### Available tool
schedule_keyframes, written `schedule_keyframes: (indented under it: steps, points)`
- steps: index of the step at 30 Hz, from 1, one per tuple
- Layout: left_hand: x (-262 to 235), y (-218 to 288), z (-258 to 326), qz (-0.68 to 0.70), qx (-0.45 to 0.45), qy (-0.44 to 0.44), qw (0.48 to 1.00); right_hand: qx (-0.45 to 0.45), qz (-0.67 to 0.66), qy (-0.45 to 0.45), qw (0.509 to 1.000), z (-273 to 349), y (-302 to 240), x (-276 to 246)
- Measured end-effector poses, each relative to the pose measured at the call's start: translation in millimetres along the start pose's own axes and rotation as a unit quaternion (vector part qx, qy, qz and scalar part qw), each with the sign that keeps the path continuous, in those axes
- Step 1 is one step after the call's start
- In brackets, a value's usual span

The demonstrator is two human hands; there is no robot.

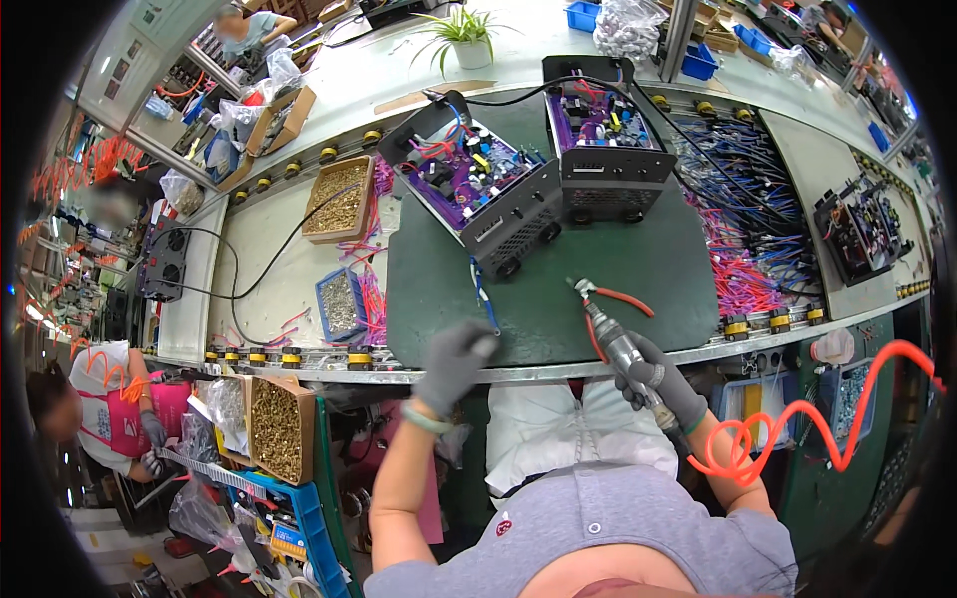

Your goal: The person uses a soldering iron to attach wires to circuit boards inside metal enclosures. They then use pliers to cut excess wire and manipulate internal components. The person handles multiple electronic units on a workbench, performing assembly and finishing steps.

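Observation:
My right hand (666,384), in a grey glove, is wrapped round a silver air screwdriver (625,351) with a coiled orange hose behind it. My left hand (457,367), also gloved, hovers at the mat's near edge, fingers curled together; what they hold, if anything, is hidden. Just beyond it, a blue and white wire (483,294) hangs from an open black housing (508,224) with a purple circuit board. A second such housing (618,179) stands to its right. Pliers (598,291) with red handles lie on the green mat (439,299) by the screwdriver's tip.
Left of the mat are a cardboard box of brass parts (337,199) and a blue tray of small metal parts (341,304). Bundled cables (748,209) lie at right, before another open unit (859,229). A black cable (498,103) crosses the housings. A co-worker (110,409) is at far left.

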State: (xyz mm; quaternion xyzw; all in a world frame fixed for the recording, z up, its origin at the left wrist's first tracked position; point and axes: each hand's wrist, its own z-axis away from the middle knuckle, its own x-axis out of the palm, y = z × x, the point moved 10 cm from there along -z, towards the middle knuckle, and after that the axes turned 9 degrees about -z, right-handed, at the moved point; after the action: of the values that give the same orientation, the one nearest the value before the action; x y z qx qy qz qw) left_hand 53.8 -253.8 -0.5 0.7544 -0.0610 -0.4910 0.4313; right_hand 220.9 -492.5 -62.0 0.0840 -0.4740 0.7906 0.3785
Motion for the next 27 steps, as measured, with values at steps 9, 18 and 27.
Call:
schedule_keyframes:
  steps: [9, 18, 27]
  points:
    - [107, 24, -61, -0.190, 0.000, -0.013, 0.982, -0.047, -0.137, -0.003, 0.990, -14, 12, -31]
    - [86, -21, -66, 0.183, -0.139, -0.031, 0.973, -0.048, -0.041, 0.005, 0.998, -24, 16, -36]
    - [84, -22, -26, 0.424, -0.274, -0.065, 0.861, -0.034, 0.010, -0.048, 0.998, 10, -16, 14]
